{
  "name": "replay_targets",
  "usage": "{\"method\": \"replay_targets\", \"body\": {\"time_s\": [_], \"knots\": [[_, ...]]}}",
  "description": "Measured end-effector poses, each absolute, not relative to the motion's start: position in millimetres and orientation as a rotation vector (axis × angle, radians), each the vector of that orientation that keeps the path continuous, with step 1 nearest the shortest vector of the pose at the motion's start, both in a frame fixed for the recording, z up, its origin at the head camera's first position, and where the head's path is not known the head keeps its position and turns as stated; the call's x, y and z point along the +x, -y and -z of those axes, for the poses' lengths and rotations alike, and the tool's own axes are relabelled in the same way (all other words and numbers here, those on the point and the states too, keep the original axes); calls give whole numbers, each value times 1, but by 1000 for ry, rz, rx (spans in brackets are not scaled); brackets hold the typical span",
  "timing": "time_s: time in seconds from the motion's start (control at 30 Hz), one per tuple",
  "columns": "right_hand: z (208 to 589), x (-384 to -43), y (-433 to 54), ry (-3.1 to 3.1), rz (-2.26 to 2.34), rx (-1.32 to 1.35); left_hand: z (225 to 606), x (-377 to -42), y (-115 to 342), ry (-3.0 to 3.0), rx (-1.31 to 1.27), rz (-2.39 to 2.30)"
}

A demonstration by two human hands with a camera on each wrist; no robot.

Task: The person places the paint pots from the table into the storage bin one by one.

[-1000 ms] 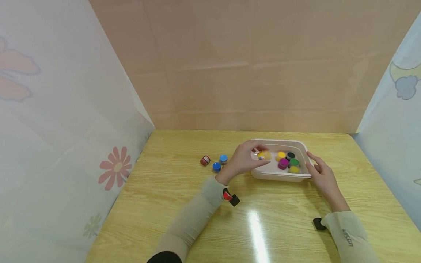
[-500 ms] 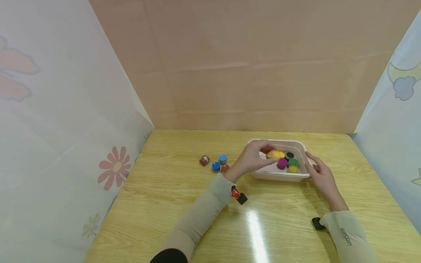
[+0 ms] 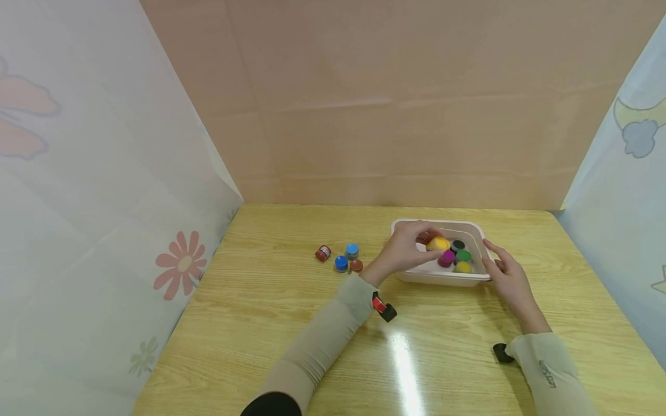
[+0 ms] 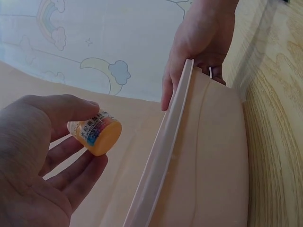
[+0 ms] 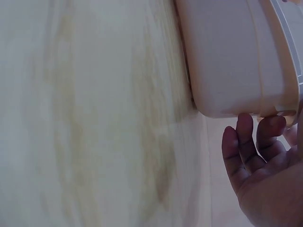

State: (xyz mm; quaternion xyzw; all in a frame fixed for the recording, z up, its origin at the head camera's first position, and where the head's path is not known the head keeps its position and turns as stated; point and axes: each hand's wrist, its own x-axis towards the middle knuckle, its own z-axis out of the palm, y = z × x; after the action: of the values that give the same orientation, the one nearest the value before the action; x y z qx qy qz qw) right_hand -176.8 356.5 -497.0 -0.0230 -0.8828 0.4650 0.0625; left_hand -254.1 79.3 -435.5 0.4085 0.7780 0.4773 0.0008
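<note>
In the left wrist view my left hand (image 4: 52, 156) pinches a small yellow-orange paint jar (image 4: 102, 134) between thumb and fingers, its printed label partly showing. The head view has this left hand (image 3: 403, 248) reaching over the left part of a pale pink plastic tub (image 3: 442, 279). Beside its fingertips, inside the tub, are a yellow lid (image 3: 441, 243) and a purple jar (image 3: 446, 258). Black (image 3: 458, 245), green (image 3: 463, 256) and yellow (image 3: 462, 267) jars sit further right. My right hand (image 3: 512, 283) grips the tub's right end, thumb at the rim, fingers against the outer wall.
Left of the tub, on the wooden table (image 3: 260, 323), lie a red jar (image 3: 323, 253) on its side, a light blue jar (image 3: 352, 251), a dark blue jar (image 3: 341, 264) and a brown-red jar (image 3: 356, 266). A brown paper backdrop (image 3: 395, 115) rises behind the table.
My left hand has moved right with the paint jar, further over the tub. The brown-red jar, hidden behind the wrist before, now shows. My right hand keeps its grip on the tub.
</note>
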Motion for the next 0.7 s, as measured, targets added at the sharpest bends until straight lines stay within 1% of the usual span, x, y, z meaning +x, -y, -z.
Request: {"method": "replay_targets", "body": {"time_s": [0.23,0.5,0.7], "knots": [[498,-178,-358,2657,-1389,-67,444,-255,-88,-2435,1218,-1474],[501,-179,-360,2661,-1370,-72,452,-257,-101,-2439,1228,-1391],[500,-179,-357,2669,-1384,-78,457,-258,-109,-2514,1266,-1228]]}}
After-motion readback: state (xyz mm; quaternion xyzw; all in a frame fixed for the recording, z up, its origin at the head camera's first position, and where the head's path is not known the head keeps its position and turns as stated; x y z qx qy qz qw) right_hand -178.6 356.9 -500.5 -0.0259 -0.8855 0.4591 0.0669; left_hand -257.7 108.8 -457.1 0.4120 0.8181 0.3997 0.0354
